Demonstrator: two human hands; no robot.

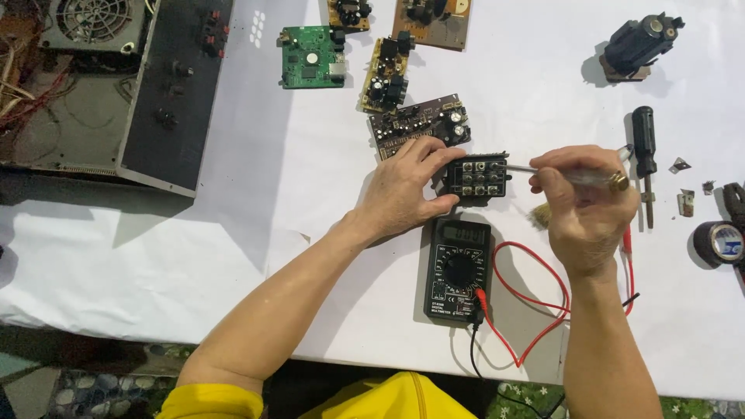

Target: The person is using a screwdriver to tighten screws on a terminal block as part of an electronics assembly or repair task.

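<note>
Four loose circuit boards already lie on the white table (310,171) at about twelve o'clock from your hands: a green board (312,57), a yellowish board (386,75), a dark board (417,122), and a brown board (432,21) at the far edge. The opened chassis (116,93) sits well off at ten o'clock. By that layout, the stripping looks largely done, and you appear to be partway through work on one small part.

Your left hand (403,190) is closed around the black terminal block (476,177), thumb below and fingers over its top, holding it just above the table. Your right hand (586,206) is curled around a clear-handled screwdriver (578,175), whose shaft runs toward nine o'clock and meets the block's right side. So the block sits at nine o'clock from your right hand, just beside it.

At six o'clock from the block lies the black multimeter (459,269), red lead (535,302) looping under your right wrist. A black-handled screwdriver (643,155) lies at three o'clock, a tape roll (719,242) beyond it.
</note>
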